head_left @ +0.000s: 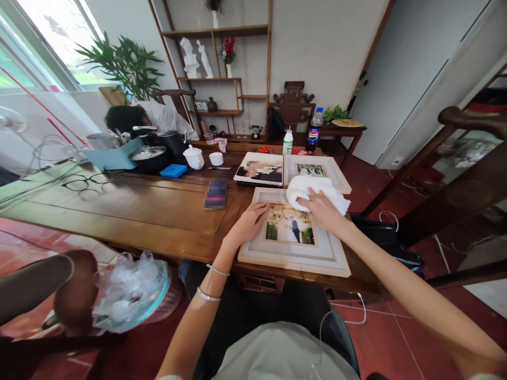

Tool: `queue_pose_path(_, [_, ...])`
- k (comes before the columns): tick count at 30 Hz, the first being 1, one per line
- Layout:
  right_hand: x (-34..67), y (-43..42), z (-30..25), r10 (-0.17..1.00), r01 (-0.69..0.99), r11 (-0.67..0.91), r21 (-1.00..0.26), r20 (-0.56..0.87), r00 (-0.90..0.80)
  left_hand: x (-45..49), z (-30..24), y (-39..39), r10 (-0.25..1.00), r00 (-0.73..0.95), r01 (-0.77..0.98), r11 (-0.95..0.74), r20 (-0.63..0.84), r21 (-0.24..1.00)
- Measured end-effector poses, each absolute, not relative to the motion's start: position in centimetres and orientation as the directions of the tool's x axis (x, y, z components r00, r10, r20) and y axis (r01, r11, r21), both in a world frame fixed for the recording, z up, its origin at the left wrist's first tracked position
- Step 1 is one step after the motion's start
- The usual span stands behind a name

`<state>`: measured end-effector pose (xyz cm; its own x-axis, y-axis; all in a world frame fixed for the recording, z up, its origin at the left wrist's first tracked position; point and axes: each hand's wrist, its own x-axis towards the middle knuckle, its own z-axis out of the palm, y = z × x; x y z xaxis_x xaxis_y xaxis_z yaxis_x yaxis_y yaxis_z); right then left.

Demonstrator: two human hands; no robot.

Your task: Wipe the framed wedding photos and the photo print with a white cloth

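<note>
Where your desk [170,203] runs left: glasses [86,181], then a phone [215,193].
Left grip [250,221]: spread flat, grasping nothing, your fingers resting on the near frame's left side.
Near frame [292,226]: face up before you, at the desk's front edge.
Right grip [324,212]: fingers partly curled, with hold of your white cloth [311,189] over the near frame's far side.
Far frame [312,169]: just behind the cloth.
</note>
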<state>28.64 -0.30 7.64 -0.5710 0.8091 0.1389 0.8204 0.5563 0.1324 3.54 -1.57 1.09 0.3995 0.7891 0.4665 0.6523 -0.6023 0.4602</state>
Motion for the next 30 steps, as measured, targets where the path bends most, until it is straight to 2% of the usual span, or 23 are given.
queue_pose_path(4, [27.2, -5.0, 7.8, 0.798, 0.798, 0.597, 0.077, 0.036, -0.601, 3.5, 0.9, -1.4, 0.791, 0.404, 0.658, -0.600, 0.460, 0.454])
queue_pose_path(9, [26.1, -12.8, 8.2, 0.714, 0.715, 0.698, -0.036, -0.030, -0.699, 3.4, 0.6, -1.3, 0.785, 0.412, 0.664, -0.607, 0.464, 0.437])
queue_pose_path(11, [25.1, -14.0, 8.2, 0.707, 0.710, 0.702, -0.055, -0.067, -0.704, 3.4, 0.6, -1.3, 0.778, 0.415, 0.660, -0.614, 0.472, 0.433])
queue_pose_path(14, [22.8, -13.6, 7.9, 0.702, 0.702, 0.707, -0.081, -0.041, -0.711, 3.5, 0.5, -1.0, 0.774, 0.408, 0.651, -0.618, 0.484, 0.440])
queue_pose_path(18, [20.0, -12.4, 7.1, 0.710, 0.708, 0.704, -0.056, 0.053, -0.702, 3.4, 0.3, -0.5, 0.769, 0.405, 0.628, -0.627, 0.494, 0.461])
queue_pose_path(21, [19.5, -12.2, 7.0, 0.720, 0.719, 0.694, -0.044, 0.073, -0.691, 3.4, 0.4, -0.5, 0.768, 0.408, 0.629, -0.628, 0.493, 0.458])
queue_pose_path(25, [21.3, -12.3, 8.1, 0.731, 0.732, 0.679, -0.066, -0.042, -0.681, 3.4, 0.6, -0.9, 0.776, 0.398, 0.645, -0.616, 0.490, 0.452])
queue_pose_path(30, [26.1, -12.9, 9.8, 0.773, 0.777, 0.629, -0.001, -0.099, -0.626, 3.4, 0.6, -1.1, 0.781, 0.402, 0.651, -0.611, 0.478, 0.450])
